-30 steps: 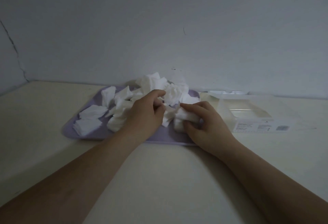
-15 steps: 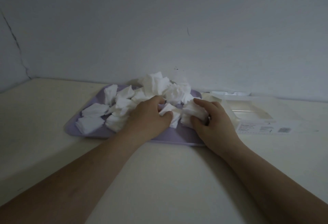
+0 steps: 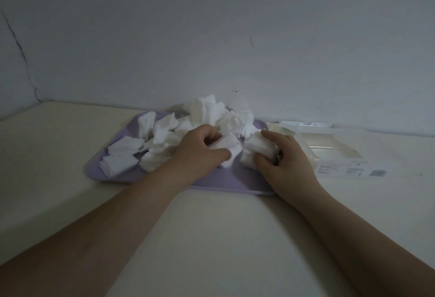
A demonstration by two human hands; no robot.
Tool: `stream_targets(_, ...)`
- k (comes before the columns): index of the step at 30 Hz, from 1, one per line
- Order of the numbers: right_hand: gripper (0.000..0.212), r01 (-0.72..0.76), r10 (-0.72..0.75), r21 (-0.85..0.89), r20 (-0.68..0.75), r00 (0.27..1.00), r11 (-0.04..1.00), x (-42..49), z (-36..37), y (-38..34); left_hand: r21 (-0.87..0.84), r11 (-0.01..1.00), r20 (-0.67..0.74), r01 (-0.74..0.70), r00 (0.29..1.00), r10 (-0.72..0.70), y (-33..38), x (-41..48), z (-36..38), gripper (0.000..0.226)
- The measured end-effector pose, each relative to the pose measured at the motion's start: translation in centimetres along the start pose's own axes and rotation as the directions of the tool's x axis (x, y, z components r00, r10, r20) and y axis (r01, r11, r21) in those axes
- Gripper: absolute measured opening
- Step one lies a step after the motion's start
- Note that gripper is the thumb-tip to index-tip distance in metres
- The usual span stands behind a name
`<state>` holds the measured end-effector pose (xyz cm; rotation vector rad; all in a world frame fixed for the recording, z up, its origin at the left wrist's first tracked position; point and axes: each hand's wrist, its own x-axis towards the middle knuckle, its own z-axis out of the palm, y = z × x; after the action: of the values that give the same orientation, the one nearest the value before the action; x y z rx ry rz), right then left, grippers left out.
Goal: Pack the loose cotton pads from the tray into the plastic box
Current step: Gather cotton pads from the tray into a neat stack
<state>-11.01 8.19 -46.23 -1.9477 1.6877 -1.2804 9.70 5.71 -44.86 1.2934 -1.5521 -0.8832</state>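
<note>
The cotton pads [image 3: 202, 117] lie heaped on the lilac tray [image 3: 211, 179], mostly at its far side, with flat stacks [image 3: 122, 155] at the left. This looks like the gathering step: the right hand [image 3: 286, 162] has its grip clenched on a small bundle [image 3: 257, 147], and the left hand [image 3: 200, 153] is pinching another wad [image 3: 227, 147]. Next, the bundles need carrying right into the clear plastic box [image 3: 329, 146], which sits just beside the tray on the table [image 3: 211, 238]. Nothing blocks that path; the box's low near wall must be cleared.
</note>
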Motion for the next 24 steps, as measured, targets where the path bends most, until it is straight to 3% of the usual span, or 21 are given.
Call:
stream_targets(5,0.056,-0.03,0.029,0.051,0.024,0.999,0.998,-0.1,-0.3,-0.2,-0.212,0.976,-0.127,-0.051,0.992,0.024,0.4,0.4,-0.6,0.026)
stream_targets(8,0.049,-0.056,0.056,0.072,0.001,0.998,0.996,0.0,-0.5,-0.3,-0.381,0.923,0.062,-0.057,0.994,0.087,1.1,0.2,-1.1,0.044)
stream_targets(11,0.045,-0.082,0.08,0.136,0.019,0.997,0.987,0.0,-0.6,-0.6,-0.314,0.949,0.317,0.029,0.945,0.076,1.1,-0.7,-0.7,0.055)
stream_targets(13,0.056,-0.117,0.106,0.229,0.063,0.992,0.966,0.0,-0.6,-0.7,-0.254,0.966,0.369,0.054,0.929,0.045,0.9,-1.0,-0.5,0.056)
stream_targets(15,0.068,-0.146,0.125,0.305,0.089,0.988,0.941,0.1,-0.6,-0.4,-0.23,0.971,0.356,0.061,0.934,0.025,0.9,-1.0,-0.6,0.057)
stream_targets(21,0.058,-0.217,0.171,0.461,0.141,0.975,0.861,0.4,-0.7,0.2,-0.246,0.969,0.238,0.006,0.97,0.054,0.7,-0.9,-0.1,0.058)
stream_targets(24,0.065,-0.232,0.138,0.504,0.217,0.966,0.832,0.4,-0.7,0.3,-0.241,0.971,0.223,-0.004,0.973,0.06,0.6,-0.9,0.2,0.058)
